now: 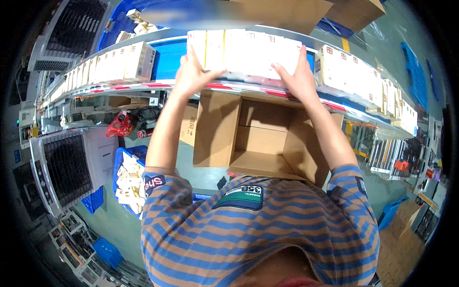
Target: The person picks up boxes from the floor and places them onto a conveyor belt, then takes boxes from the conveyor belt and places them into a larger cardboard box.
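Note:
A row of several upright white cartons (246,50) stands packed side by side on the blue conveyor belt (169,58) in front of me. My left hand (192,74) presses against the row's left end, thumb along its near face. At the opposite end my right hand (297,77) presses inward, its thumb also on the near side. Together they clasp the row between them. Just below the belt's near rail, close to my body, an open brown cardboard box (216,131) has its flaps spread; its visible inside holds nothing.
More white cartons (114,64) line the belt on the left, and another row (351,71) continues on the right. A red-and-white striped rail (229,87) edges the belt. Blue crates (125,158) with pale cartons stand lower left, beside a machine (67,165). Brown boxes (291,14) lie beyond the belt.

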The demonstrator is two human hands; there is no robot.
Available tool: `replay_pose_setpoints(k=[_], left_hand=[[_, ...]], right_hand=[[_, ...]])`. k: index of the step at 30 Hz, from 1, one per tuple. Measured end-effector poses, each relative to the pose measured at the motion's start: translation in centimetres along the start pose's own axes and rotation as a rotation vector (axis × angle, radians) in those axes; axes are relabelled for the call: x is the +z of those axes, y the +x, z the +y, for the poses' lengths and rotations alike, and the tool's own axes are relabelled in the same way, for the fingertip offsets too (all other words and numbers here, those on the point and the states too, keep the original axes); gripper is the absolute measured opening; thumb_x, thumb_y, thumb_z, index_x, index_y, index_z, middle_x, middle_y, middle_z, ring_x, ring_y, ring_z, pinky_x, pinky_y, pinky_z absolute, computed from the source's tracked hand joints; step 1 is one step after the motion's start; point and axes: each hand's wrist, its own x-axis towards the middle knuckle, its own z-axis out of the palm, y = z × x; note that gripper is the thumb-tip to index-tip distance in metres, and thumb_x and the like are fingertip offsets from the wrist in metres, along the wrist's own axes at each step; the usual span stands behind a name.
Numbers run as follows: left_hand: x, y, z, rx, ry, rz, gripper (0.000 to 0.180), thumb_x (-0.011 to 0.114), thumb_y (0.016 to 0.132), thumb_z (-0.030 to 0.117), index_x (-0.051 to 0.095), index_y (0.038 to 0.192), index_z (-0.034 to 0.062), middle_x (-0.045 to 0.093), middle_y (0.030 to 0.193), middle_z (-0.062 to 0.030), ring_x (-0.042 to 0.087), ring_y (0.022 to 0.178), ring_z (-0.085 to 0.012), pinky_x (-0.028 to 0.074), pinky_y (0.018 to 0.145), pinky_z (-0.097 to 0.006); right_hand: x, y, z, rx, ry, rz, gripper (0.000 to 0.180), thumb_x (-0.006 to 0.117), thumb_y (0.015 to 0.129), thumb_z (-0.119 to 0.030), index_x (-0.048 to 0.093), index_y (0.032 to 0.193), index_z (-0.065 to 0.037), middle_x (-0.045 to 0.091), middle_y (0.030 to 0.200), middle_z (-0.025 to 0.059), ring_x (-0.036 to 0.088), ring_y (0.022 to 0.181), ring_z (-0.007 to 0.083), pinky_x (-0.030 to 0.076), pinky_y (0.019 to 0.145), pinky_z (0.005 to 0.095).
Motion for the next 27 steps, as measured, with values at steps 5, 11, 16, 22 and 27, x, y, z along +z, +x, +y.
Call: replay_pose_setpoints(k=[5,11,16,22,27], left_hand=[[0.9,4.4,-2.3,-0.152,-0.602,-0.062,0.068,0.069,0.078,0.022,0.033,0.13,-0.0024,0.051,0.121,-0.0153,0.05,0.112,-0.02,0.042,0.091,-0.032],[-2.3,-1.7,3.6,0.004,-0.714,0.133,0.083,0.069,0.074,0.021,0.022,0.139,0.0008,0.04,0.132,-0.0171,0.042,0.119,-0.0246,0.038,0.097,-0.037],[-1.9,-12.9,7.6,0.129,-0.45,-0.061,0.097,0.075,0.069,0.025,0.014,0.139,-0.0031,0.044,0.127,-0.0236,0.051,0.111,-0.0302,0.043,0.093,-0.037],[9.5,-15.8,1.3,-0.313,-0.025,-0.991,0.078,0.057,0.078,0.056,0.048,0.117,-0.0113,0.056,0.113,-0.0264,0.056,0.104,-0.0344,0.044,0.088,-0.037],[19.0,-14.3,-3.4,-0.073,0.385,-1.377,0.073,0.03,0.084,0.066,0.052,0.123,0.0082,0.048,0.128,-0.0186,0.044,0.12,-0.0335,0.036,0.098,-0.04]], right_hand=[[-1.2,3.0,-0.4,0.086,0.28,-0.128,0.11,0.072,0.069,-0.048,0.007,0.137,0.009,0.043,0.126,0.0309,0.047,0.117,0.0371,0.039,0.097,0.0383],[-7.9,-2.6,-4.2,-0.097,0.172,0.155,0.105,0.072,0.071,-0.035,0.004,0.14,0.006,0.036,0.133,0.0298,0.039,0.124,0.0382,0.034,0.101,0.0424],[-14.9,-14.4,-3.3,0.084,0.212,-0.197,0.104,0.072,0.07,-0.038,0.007,0.141,0.004,0.036,0.133,0.0301,0.039,0.123,0.0395,0.035,0.1,0.0399],[-5.9,-18.7,5.5,0.309,-0.08,-0.832,0.092,0.059,0.073,-0.052,0.02,0.141,-0.004,0.044,0.129,0.0254,0.045,0.119,0.0352,0.036,0.099,0.0348],[2.0,-15.6,6.8,0.211,-0.479,-0.995,0.066,0.053,0.075,-0.033,0.038,0.134,-0.008,0.057,0.119,0.0156,0.055,0.11,0.0304,0.045,0.091,0.0377]])
